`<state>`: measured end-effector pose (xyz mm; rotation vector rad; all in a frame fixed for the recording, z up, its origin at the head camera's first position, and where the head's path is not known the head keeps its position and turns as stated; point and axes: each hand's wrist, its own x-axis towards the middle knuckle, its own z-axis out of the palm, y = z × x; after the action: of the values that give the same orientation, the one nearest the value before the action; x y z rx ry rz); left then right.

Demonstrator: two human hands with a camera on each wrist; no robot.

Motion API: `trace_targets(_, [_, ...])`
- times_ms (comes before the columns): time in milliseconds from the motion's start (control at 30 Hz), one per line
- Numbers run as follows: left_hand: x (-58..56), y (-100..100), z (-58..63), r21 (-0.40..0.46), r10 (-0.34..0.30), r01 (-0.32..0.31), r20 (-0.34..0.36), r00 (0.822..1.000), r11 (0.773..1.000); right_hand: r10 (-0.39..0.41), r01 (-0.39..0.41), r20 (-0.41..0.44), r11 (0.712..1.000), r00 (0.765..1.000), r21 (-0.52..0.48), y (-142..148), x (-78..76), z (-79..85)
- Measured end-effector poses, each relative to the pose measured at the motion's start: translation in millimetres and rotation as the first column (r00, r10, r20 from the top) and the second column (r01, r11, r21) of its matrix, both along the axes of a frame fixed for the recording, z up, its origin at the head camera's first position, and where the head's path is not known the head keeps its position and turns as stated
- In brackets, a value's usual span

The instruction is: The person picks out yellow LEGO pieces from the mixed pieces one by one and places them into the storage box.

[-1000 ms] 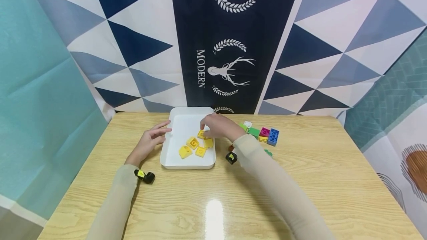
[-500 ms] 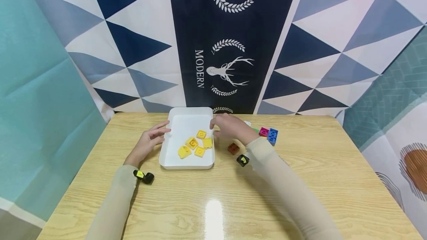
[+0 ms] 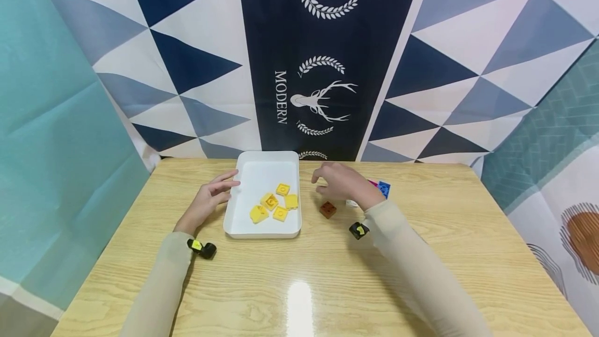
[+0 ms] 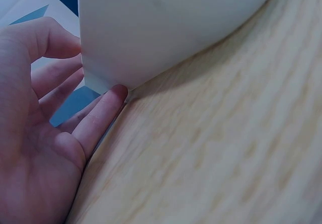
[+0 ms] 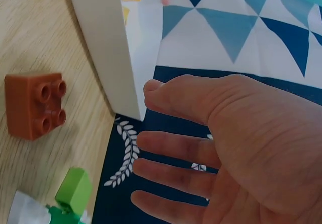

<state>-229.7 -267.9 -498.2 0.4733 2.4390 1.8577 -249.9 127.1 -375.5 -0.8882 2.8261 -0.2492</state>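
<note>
A white tray (image 3: 262,170) with several yellow toy bricks (image 3: 280,213) in it stands on the wooden table. At its left side is my left hand (image 3: 210,203), the fingertips right at the rim. The left wrist view shows the little finger (image 4: 103,118) stretched along the bottom of the tray wall (image 4: 156,27). My right hand (image 3: 340,182) is raised just right of the tray, its fingers loosely bent and nothing between them, as the right wrist view shows. Below this hand a reddish-brown brick (image 3: 328,209) lies on the table.
Right of my right hand is a blue brick (image 3: 383,189), with a magenta one partly hidden by the wrist. The right wrist view also has a light green brick (image 5: 74,190) and a white piece (image 5: 25,211). A patterned cloth (image 3: 210,56) hangs behind the table.
My right hand has moved from over the yellow bricks out of the tray to the right, uncovering a yellow brick and the brown one. My left hand stays at the tray's left side.
</note>
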Motion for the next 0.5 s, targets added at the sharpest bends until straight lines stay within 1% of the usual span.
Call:
trace_targets(200, [-0.7,-1.2,-0.6,0.007,0.004,-0.004,0.011,1.000,1.000,-0.042,0.043,0.020,0.999,0.999,-0.026,16.1,2.1,-1.7])
trace_targets(367, [-0.6,-1.3,-0.1,0.004,-0.006,0.006,-0.004,1.000,1.000,-0.046,0.046,-0.004,0.997,0.999,-0.066,31.9,4.6,-3.2])
trace_targets(500, [-0.3,-0.9,-0.8,0.004,-0.004,0.004,-0.002,1.000,1.000,-0.055,0.054,-0.010,0.993,0.998,-0.107,47.2,5.8,-4.9])
